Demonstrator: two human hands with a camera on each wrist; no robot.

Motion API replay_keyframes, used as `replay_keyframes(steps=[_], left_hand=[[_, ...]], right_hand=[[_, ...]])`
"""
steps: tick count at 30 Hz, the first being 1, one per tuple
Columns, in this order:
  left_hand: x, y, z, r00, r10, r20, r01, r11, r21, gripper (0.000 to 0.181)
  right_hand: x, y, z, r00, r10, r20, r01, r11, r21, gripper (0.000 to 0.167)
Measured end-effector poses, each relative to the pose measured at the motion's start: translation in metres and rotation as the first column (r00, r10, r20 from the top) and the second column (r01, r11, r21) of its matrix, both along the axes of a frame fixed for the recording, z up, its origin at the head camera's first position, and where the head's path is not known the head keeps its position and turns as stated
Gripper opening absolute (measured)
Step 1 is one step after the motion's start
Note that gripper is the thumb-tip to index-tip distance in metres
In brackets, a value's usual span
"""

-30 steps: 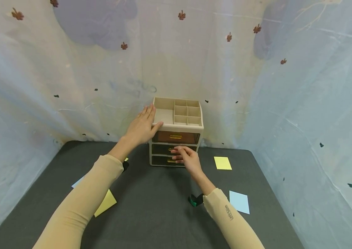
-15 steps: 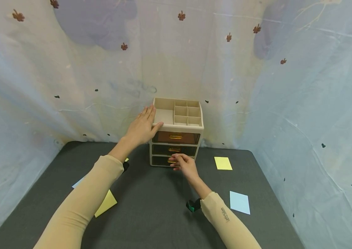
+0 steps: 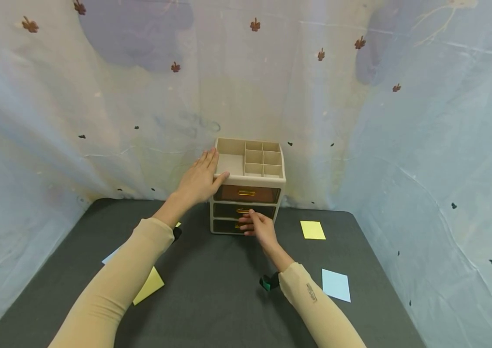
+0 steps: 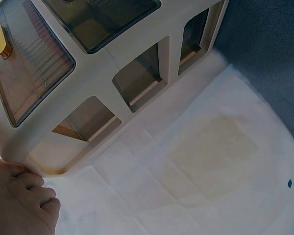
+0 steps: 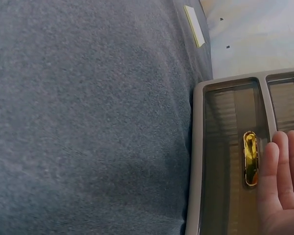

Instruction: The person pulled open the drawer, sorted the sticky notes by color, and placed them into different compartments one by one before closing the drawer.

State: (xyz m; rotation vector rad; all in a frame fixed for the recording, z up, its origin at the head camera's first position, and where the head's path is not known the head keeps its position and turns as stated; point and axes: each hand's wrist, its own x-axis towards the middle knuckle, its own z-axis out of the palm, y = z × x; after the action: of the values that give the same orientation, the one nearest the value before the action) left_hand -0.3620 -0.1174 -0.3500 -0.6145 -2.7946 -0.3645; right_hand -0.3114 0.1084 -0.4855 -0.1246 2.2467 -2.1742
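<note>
Pale cloth (image 3: 228, 82) printed with leaves hangs behind and beside the dark table (image 3: 211, 290); from my remote seat I see the beige drawer unit (image 3: 254, 180) standing upright at the far side, close to that cloth. Its three drawers (image 3: 224, 210) look closed, gold handles (image 3: 246, 193) facing the person, a placing I read as keeping the fronts within reach. On the top left edge the left hand (image 3: 198, 179) lies with straight fingers, its thumb at the front rim; I judge it a brace against sliding. Loosely spread before the lowest drawer (image 3: 226, 225), the right hand (image 3: 260, 227) holds nothing. My right wrist view puts its fingertips (image 5: 271, 149) just beside that drawer's pull (image 5: 251, 159), though I can't tell whether they touch the front. Yellow note (image 3: 313, 230) and blue note (image 3: 336, 285) lie to the right; why they sit there, I can't say.
</note>
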Motion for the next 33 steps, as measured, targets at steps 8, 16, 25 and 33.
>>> replay_keyframes(steps=[8,16,25,33], left_hand=[[-0.001,0.0,-0.001,1.0,0.0,0.008,0.0,1.0,0.005,0.085],[-0.001,0.001,-0.001,1.0,0.004,0.007,-0.004,1.0,0.0,0.085],[-0.002,-0.001,-0.002,1.0,-0.006,0.0,0.006,1.0,0.004,0.086],[0.001,0.0,0.0,1.0,0.0,0.016,0.0,1.0,0.002,0.085]], right_hand=[[-0.005,0.001,0.003,0.999,0.009,0.046,-0.009,1.0,-0.006,0.056],[0.015,-0.001,0.035,0.998,0.041,0.047,-0.041,0.999,0.01,0.047],[0.021,-0.001,0.038,0.998,0.042,0.04,-0.042,0.999,-0.008,0.046],[0.026,0.0,0.037,0.999,0.03,0.041,-0.03,0.999,-0.013,0.045]])
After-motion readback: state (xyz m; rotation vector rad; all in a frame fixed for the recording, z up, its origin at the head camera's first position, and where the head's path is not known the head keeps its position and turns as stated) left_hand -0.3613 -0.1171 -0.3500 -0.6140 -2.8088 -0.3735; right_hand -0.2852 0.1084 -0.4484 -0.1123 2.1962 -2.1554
